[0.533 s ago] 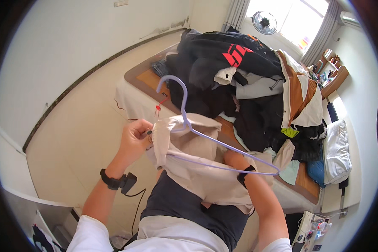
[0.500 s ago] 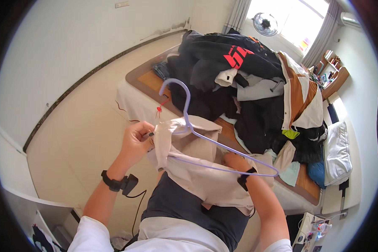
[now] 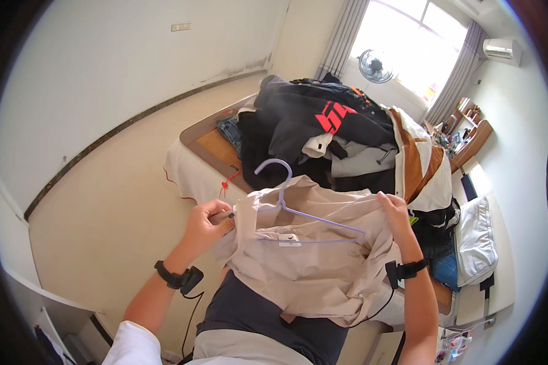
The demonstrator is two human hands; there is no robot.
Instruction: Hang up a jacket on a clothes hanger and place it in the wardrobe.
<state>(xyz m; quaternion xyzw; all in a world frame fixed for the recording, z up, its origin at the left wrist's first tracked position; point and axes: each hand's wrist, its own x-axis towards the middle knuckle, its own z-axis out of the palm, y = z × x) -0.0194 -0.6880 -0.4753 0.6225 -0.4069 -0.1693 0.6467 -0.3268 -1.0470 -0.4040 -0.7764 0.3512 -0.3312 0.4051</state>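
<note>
A beige jacket point(image 3: 310, 274) hangs spread between my two hands, in front of my lap. Its left edge is pinched in my left hand point(image 3: 208, 226). Over at the other side, the fingers of my right hand point(image 3: 396, 213) are closed on the cloth near the shoulder. A lavender hanger point(image 3: 284, 191) sits in the jacket's opening with its hook standing up above the fabric. The hanger's right end lies inside the garment, and its left end is partly hidden by cloth. A small white label point(image 3: 289, 240) shows on the jacket.
Beyond the jacket, a bed point(image 3: 192, 143) bears a large pile of clothes point(image 3: 286, 121), mostly dark. A white pillow point(image 3: 475, 243) lies at its right end. A fan point(image 3: 375, 66) stands by the window. Black cables trail from both wristbands.
My right hand has come out from under the hanger and moved up and right to the jacket's edge. The jacket is now spread wider, covering the hanger's right end. My view has tilted up.
</note>
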